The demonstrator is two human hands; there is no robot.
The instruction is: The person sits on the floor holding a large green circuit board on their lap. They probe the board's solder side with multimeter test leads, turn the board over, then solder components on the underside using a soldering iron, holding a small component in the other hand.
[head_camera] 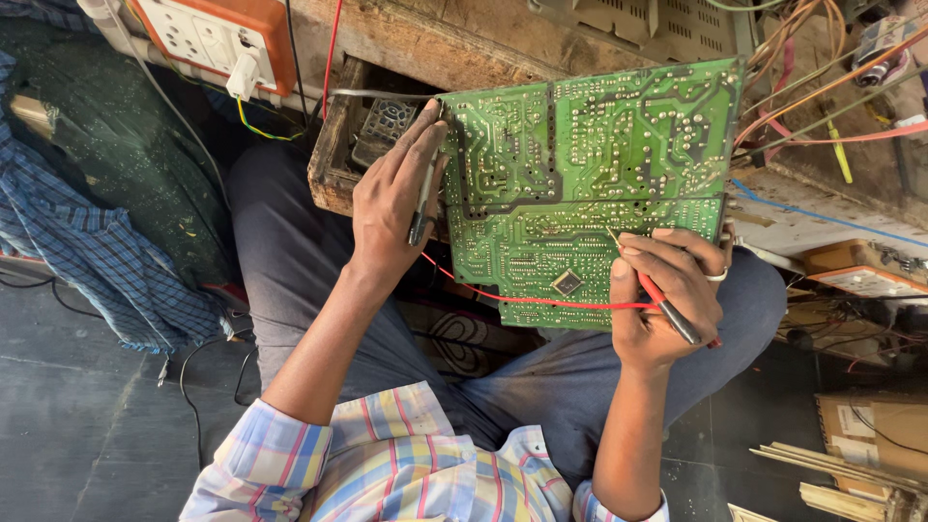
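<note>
A green circuit board [580, 184] with its solder side up rests on my lap and against the wooden bench edge. My left hand [391, 203] grips the board's left edge and also holds a dark probe [421, 198] along that edge. My right hand [667, 290] holds a red probe [657, 295] like a pen, its tip touching the board's lower right area. A red wire [522, 300] runs across the board's lower edge between the two hands.
An orange and white socket board [217, 39] with a plug sits top left. A bundle of coloured wires [822, 87] leaves the board's right side. Blue checked cloth [87, 242] lies at left. Cardboard boxes [870, 425] stand lower right.
</note>
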